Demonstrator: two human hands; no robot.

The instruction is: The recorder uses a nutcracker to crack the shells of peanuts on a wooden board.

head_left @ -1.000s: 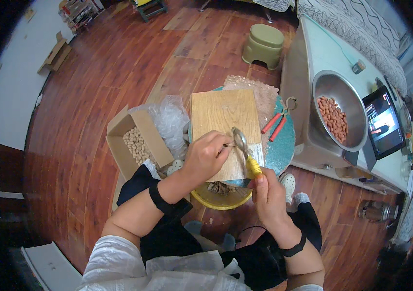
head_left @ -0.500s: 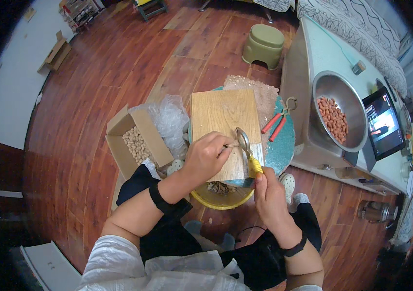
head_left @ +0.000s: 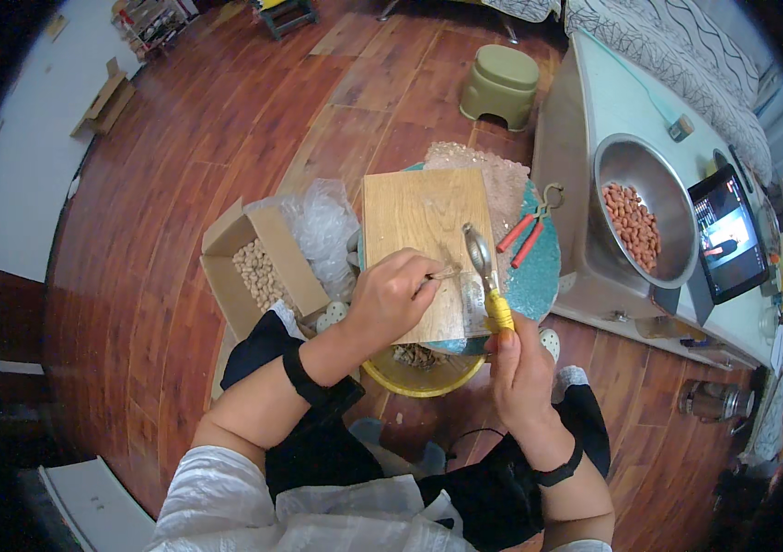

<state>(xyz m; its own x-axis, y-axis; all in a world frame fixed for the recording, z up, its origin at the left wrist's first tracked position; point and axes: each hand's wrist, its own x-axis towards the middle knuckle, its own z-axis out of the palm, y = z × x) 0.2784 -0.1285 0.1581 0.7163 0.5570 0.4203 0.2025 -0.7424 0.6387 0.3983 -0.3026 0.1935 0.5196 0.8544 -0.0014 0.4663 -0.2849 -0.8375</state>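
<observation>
My right hand [head_left: 522, 373] is wrapped round the yellow handles of sheller pliers [head_left: 481, 253], whose rounded metal jaws point away from me over a wooden board [head_left: 410, 207]. Above the same board, my left hand [head_left: 396, 293] is closed in a pinch. A small thin thing [head_left: 445, 273] sticks out of its fingertips toward the jaws; it is too small to name. A narrow gap separates it from the pliers. Under the board's near edge stands a yellow basin [head_left: 426, 387] with shell pieces in it.
Left of the board are a cardboard box [head_left: 310, 293] of unshelled peanuts [head_left: 260, 274] and a clear plastic bag [head_left: 321, 224]. Red-handled pliers [head_left: 528, 241] lie on the teal round surface [head_left: 539, 294]. On the right counter, a steel bowl [head_left: 677, 241] holds shelled peanuts [head_left: 631, 230], beside a tablet [head_left: 730, 235]. A green stool [head_left: 500, 87] stands beyond.
The yellow-handled pliers and my right hand have shifted a little to the right, widening the gap to my left fingertips. My left hand has stayed put.
</observation>
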